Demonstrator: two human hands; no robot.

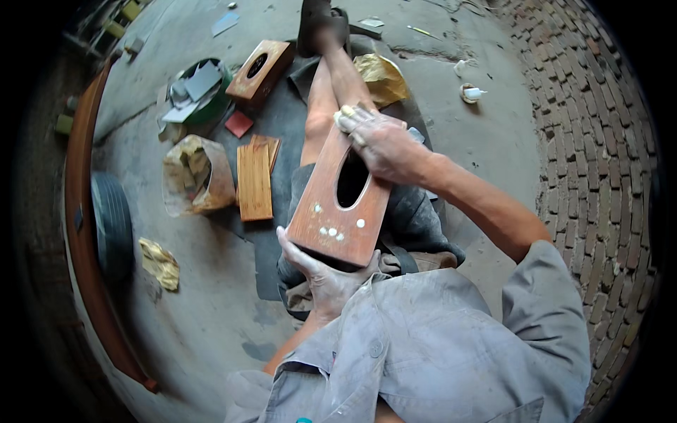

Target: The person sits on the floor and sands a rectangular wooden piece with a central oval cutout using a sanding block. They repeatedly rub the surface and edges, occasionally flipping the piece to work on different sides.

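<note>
A reddish-brown wooden tissue box with a dark oval opening lies tilted over my lap. Several white spots dot its top near the close end. My left hand cups that close end from below, thumb up along the left corner and fingers around the right. Across the far end of the top lies my right hand, its dusty fingers drawn together over the wood. Pale yellowish-white patches cover its fingertips, and what is beneath them is hidden.
Another wooden tissue box stands ahead, beside a green tub of grey sheets. Wooden boards, a red square pad and a translucent bin lie left. A white bottle is at right, near a brick surface.
</note>
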